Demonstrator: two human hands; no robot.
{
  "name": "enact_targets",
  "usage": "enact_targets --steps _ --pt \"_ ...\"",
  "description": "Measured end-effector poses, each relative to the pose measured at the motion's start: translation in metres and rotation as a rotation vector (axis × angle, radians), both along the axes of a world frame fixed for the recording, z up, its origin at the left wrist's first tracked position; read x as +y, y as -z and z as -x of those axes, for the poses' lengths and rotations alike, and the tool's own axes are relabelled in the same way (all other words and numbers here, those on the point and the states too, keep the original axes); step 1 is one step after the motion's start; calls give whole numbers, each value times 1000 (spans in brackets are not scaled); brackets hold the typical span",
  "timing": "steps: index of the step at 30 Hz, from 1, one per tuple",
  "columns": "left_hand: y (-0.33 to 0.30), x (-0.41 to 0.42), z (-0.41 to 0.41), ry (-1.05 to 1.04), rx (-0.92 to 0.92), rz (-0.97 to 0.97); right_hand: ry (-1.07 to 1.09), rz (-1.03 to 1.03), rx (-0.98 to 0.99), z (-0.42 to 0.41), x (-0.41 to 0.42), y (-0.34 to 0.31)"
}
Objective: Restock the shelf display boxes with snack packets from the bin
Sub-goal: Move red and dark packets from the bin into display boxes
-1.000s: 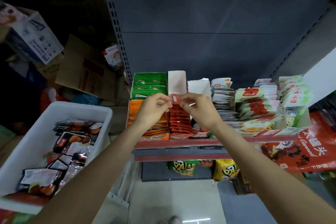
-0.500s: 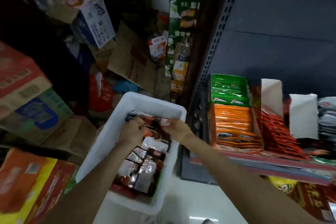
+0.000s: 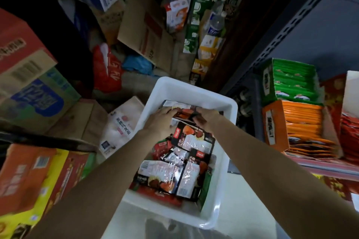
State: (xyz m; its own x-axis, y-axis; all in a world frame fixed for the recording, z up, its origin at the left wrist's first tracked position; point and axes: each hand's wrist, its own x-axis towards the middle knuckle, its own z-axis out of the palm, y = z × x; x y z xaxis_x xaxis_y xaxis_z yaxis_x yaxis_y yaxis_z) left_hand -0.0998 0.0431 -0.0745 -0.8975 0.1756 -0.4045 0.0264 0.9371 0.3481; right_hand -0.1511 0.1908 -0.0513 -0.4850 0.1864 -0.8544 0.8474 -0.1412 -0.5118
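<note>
Snack packets (image 3: 180, 153) lie heaped in a white bin (image 3: 229, 103) on the floor beside the shelf, as a person reaches into its far end with both hands. The left hand (image 3: 161, 120) and right hand (image 3: 206, 120) curl their fingers around a dark packet (image 3: 183, 115) at the top of the pile. The step looks best done by gathering like packets squarely before lifting, so they slide upright into a display box; the orange box (image 3: 303, 122) and green box (image 3: 287, 83) on the shelf appear well filled.
</note>
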Motion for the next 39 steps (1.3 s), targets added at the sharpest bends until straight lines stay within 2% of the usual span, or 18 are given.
enact_targets --steps 5,9,11,16,18,20,22,23,25,26,27,29,32,35,37,39 --pt "0 -7 -3 -87 77 -148 -47 -110 29 -3 -9 2" --pt "-14 -6 7 -279 227 -307 -235 -223 266 -15 10 -3" --pt "-25 -1 15 -309 165 -380 -321 -162 413 -20 22 -18" --pt "-52 9 29 -292 -250 -631 -579 -52 655 -15 52 -61" --pt "-67 19 26 -246 -279 -741 -572 -89 699 -14 63 -72" --pt "-85 36 22 -259 -191 -832 -427 -159 717 -14 74 -82" --pt "-104 57 21 -315 -4 -753 -229 -199 659 -13 86 -90" --pt "-113 70 22 -331 100 -591 -192 -189 600 -14 93 -94" --pt "-133 99 19 -290 270 -171 -281 -42 492 -20 105 -106" --pt "-140 114 15 -218 331 -50 -354 57 468 -25 111 -114" --pt "-145 131 11 -140 381 -17 -398 125 474 -29 119 -121" --pt "-152 162 3 -8 432 -72 -365 155 525 -35 135 -138" --pt "-158 200 -2 66 417 -286 -195 64 571 -35 173 -152" --pt "-162 242 -6 150 433 -376 -132 -22 615 -34 226 -159" --pt "-168 274 -9 154 392 -467 -121 -62 670 -37 267 -164" --pt "-175 309 -6 68 405 -592 -122 -72 717 -43 307 -169"
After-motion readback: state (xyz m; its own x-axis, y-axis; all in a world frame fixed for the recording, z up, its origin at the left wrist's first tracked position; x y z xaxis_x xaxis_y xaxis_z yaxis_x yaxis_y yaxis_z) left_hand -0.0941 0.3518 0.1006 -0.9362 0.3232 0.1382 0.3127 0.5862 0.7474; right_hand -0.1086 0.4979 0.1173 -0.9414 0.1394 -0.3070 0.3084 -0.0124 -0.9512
